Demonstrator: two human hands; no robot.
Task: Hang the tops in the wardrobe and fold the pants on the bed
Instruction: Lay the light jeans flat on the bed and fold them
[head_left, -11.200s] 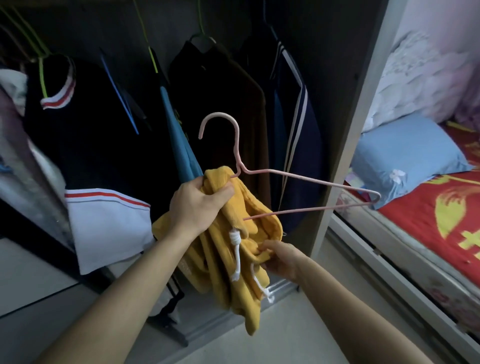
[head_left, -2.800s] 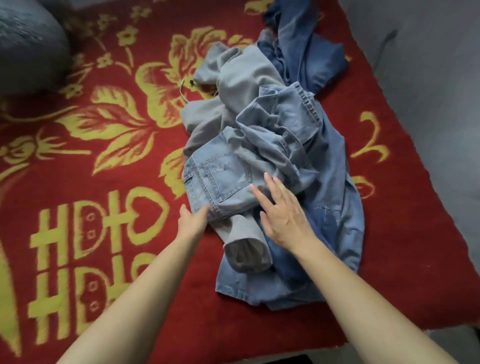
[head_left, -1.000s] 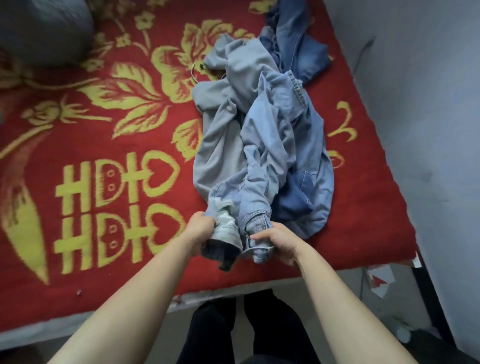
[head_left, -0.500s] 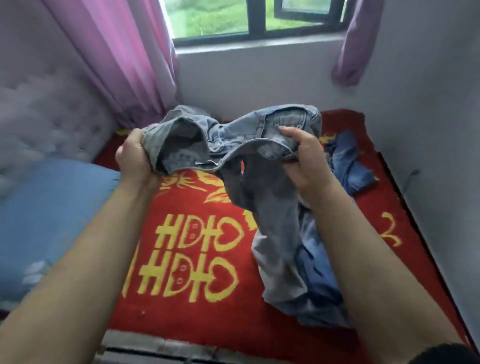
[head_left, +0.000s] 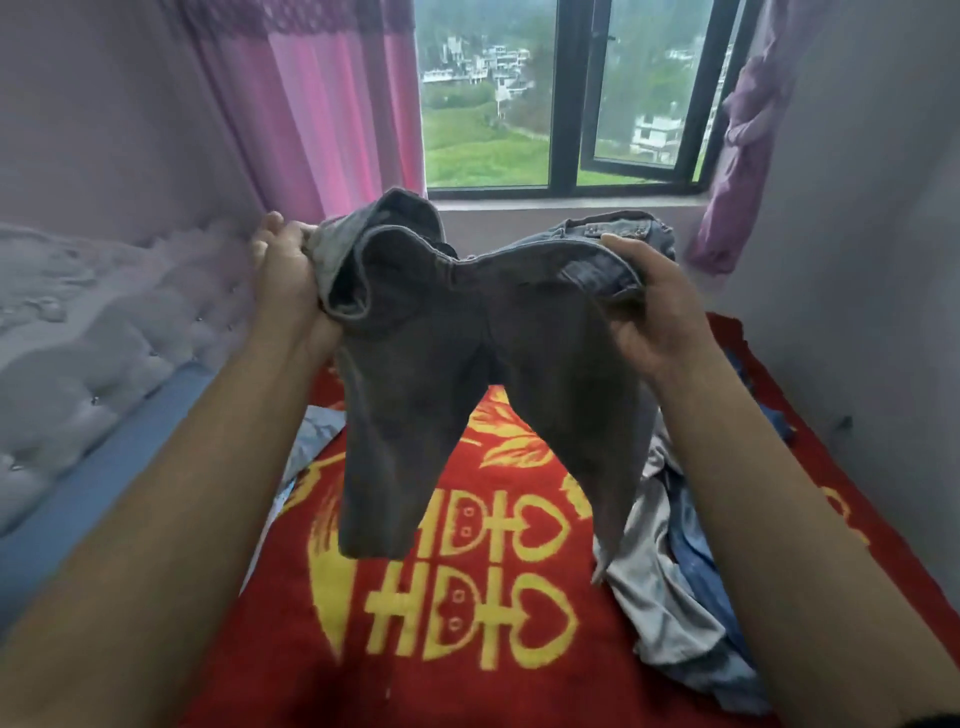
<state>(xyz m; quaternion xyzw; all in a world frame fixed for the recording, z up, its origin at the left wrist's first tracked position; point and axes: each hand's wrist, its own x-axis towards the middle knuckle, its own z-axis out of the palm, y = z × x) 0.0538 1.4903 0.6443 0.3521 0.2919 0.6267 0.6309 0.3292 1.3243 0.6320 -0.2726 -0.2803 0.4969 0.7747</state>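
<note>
Pants-folding step: faded grey-blue denim jeans (head_left: 467, 364) aloft over red-and-yellow patterned bedspread (head_left: 467, 649), waistband clutched by left hand (head_left: 283, 275) at 9 o'clock, right hand (head_left: 649, 317) at 3; next, probably laying flat, legs paired.

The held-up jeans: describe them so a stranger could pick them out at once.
Below the window lies a red blanket with yellow patterns. Above it, the left hand and right hand hold grey jeans by the waistband, legs hanging. Unlike the crumpled denim heap on the blanket, only these are lifted.
</note>
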